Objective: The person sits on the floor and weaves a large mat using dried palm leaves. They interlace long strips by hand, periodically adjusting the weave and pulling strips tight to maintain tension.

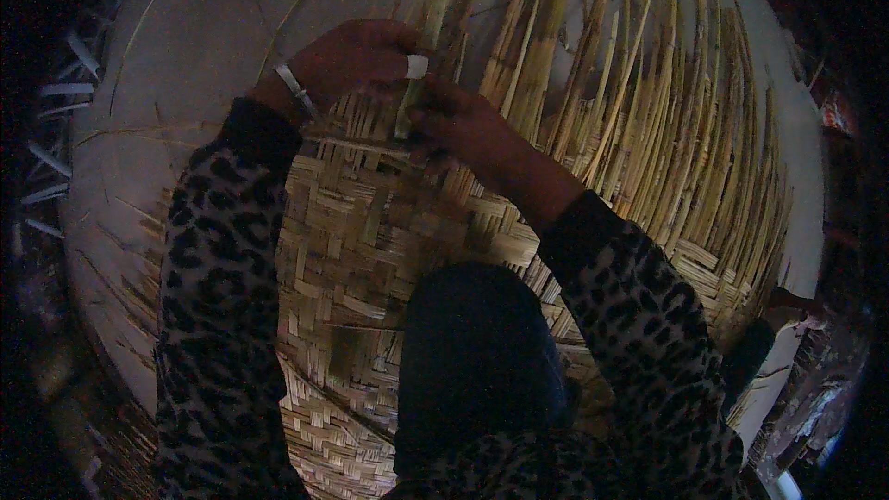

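Note:
A pale green-yellow flat split-cane strip (442,0) stands out from the far edge of the weave, and both hands are closed on it. My left hand (352,57) grips it from the left, with white tape round a fingertip and a pale band at the wrist. Just below, my right hand (472,125) pinches the strip near its lower end; its fingertips are in shadow. Beneath both hands lies a woven cane mat (347,222), its crossing strips forming a twill pattern. Where the strip enters the weave is partly hidden by the fingers.
Many loose cane ends (667,130) fan out unwoven at the far right. Shorter ends (139,287) stick out on the left over the grey floor (213,0). My dark-clothed knee (477,343) rests over the mat. Rough wood pieces (824,389) lie at the right edge.

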`<state>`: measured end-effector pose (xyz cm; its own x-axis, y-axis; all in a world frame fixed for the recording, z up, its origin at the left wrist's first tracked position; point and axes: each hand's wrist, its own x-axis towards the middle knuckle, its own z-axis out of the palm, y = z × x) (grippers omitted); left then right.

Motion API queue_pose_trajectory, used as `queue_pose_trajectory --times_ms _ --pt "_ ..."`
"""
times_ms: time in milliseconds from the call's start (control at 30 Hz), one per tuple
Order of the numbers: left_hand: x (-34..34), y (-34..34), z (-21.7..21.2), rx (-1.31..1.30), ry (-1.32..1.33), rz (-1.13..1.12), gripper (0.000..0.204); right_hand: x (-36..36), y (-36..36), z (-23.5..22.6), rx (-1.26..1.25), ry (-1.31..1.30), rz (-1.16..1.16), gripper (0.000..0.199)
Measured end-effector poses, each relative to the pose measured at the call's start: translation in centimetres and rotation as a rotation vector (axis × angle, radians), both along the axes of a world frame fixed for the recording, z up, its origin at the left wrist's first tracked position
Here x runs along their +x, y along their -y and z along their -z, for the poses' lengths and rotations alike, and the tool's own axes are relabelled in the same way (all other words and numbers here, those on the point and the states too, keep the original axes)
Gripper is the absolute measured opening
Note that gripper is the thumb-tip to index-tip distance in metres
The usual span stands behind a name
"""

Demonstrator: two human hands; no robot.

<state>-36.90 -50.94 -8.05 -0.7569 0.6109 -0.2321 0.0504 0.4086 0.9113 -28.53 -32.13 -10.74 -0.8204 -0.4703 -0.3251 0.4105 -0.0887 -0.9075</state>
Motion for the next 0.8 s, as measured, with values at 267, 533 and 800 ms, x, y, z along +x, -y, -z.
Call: queue_pose_trajectory --times_ms 267,533,800 --pt "0.9 -0.3 0.3 -0.255 -0.245 -0.188 0.039 0.1 1.7 0.4 0.223 -0.039 0.136 0.029" --pt "1.9 -0.1 1.4 -0.507 -0.876 0.203 0.033 0.4 2.8 -0.7 0.566 -0.243 0.224 0.03" --pt "2.1 1.8 0.1 -0.184 -0.63 0.259 0.028 -0.2 1.5 0.3 0.42 -0.123 0.047 0.037"
